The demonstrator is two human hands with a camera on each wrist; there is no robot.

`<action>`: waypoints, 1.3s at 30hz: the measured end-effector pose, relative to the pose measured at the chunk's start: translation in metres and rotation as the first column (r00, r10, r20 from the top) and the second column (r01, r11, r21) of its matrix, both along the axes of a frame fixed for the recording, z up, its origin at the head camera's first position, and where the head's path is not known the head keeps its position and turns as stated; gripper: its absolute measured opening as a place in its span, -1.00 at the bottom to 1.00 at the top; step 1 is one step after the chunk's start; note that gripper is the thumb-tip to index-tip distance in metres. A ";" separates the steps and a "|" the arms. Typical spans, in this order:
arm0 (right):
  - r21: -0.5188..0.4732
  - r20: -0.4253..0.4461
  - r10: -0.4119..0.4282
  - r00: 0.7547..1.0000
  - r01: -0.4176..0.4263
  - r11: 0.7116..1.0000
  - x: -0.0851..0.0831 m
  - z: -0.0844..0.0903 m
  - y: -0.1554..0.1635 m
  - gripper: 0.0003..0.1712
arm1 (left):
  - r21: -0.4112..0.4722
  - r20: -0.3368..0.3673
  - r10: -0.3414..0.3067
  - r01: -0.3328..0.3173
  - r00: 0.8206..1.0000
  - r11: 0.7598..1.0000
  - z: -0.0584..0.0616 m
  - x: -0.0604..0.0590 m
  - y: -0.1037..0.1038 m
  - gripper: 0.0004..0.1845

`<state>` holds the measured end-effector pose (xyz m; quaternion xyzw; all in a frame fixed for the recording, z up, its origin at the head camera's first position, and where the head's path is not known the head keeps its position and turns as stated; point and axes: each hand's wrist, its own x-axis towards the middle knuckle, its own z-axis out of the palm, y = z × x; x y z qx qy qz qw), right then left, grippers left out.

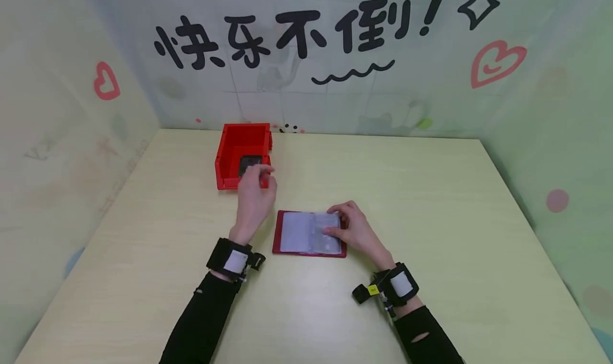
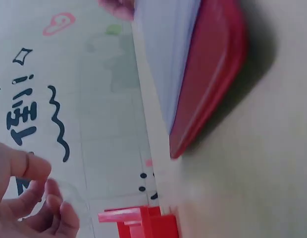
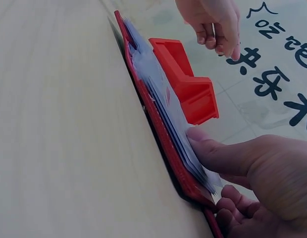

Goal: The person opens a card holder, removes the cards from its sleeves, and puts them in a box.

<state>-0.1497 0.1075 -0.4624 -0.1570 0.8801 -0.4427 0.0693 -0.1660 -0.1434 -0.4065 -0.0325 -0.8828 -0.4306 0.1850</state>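
A card holder (image 1: 297,233) with a red cover and clear plastic sleeves lies open on the table. At its right edge, my right hand (image 1: 356,230) pinches the sleeves, thumb on top; the right wrist view shows the thumb (image 3: 213,148) on the page stack and other fingers by the cover's edge. Above the near edge of a red bin (image 1: 244,140) hovers my left hand (image 1: 255,196), its fingers loosely bent. Nothing shows between those fingers in the left wrist view. Inside the bin lies a dark, flat, card-like item (image 1: 250,162), partly hidden by the left hand.
The pale wooden table (image 1: 431,204) carries the bin at the back left and the card holder in the middle. Behind it hangs a printed backdrop (image 1: 287,98) with black lettering. Both wrists wear black camera straps (image 1: 232,260).
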 end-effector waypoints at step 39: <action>-0.220 0.112 0.098 0.989 -0.071 0.973 -0.001 0.001 0.008 -0.53 | 0.152 0.453 -0.564 0.564 0.690 0.812 -0.038 0.018 0.017 -0.73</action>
